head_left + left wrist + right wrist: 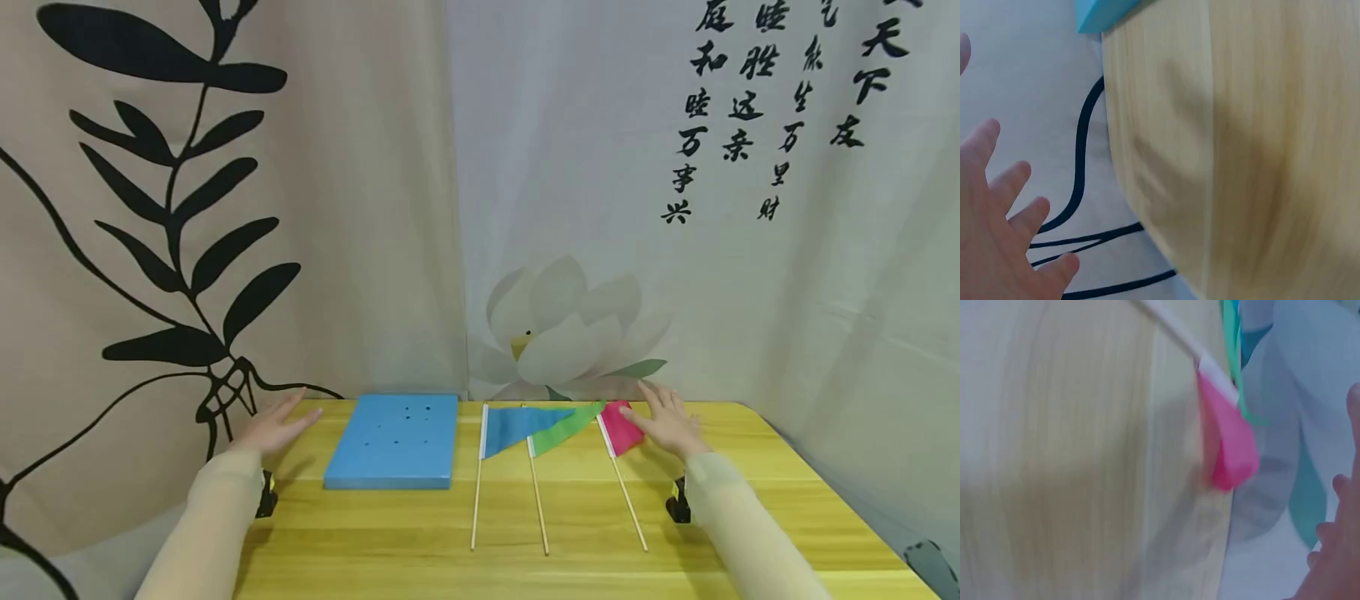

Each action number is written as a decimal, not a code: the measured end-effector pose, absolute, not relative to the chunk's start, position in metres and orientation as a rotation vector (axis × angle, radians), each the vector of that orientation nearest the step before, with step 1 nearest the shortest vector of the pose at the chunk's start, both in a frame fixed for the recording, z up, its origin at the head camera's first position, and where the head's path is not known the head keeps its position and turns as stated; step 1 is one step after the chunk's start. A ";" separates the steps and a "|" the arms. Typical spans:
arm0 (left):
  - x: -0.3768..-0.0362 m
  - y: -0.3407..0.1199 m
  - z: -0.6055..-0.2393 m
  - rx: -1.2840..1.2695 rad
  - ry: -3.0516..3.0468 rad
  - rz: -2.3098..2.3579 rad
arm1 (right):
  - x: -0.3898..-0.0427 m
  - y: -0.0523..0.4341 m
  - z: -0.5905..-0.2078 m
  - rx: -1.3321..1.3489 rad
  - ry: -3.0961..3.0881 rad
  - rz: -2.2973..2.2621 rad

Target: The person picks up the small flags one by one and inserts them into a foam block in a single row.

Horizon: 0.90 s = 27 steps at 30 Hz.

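Head view: a person's left hand [273,427] lies flat with straight fingers on the yellow wooden tabletop [585,533], just left of a blue perforated block [393,440], holding nothing. The right hand [666,423], fingers also straight and gripping nothing, rests against the pink flag [619,427], beside the green flag [566,428] and blue flag [517,427]; all three lie flat, sticks pointing toward the person. A careless sweep could likely crumple the overlapping pennants or roll the thin sticks off the near edge. Printed curtains with black leaves, a lotus and calligraphy hang behind.

Left wrist view: spread fingers [1019,178] hover off the tabletop's rounded corner; the block's corner [1100,14] peeks in.

Right wrist view: the pink flag [1230,447] curls at the tabletop's far edge, fingertips [1335,550] nearby, apart.
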State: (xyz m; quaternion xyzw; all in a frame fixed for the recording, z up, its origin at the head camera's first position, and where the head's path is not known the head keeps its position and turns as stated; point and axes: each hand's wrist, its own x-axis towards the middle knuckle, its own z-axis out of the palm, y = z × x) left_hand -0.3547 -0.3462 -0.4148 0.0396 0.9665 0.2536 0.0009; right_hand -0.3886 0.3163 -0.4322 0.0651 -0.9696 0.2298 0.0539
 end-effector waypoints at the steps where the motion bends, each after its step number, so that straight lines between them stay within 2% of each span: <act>1: -0.354 -0.346 -0.416 0.125 3.005 0.856 | -0.389 0.311 -0.431 0.210 -2.933 0.718; 10: -0.352 -0.336 -0.427 0.223 2.811 1.309 | -0.393 0.252 -0.434 0.408 -2.756 0.893; 15: -0.354 -0.330 -0.440 0.290 2.668 1.532 | -0.384 0.210 -0.439 0.511 -2.665 1.122; 27: -0.331 -0.311 -0.468 0.137 2.447 1.901 | -0.355 0.121 -0.451 0.631 -2.603 1.401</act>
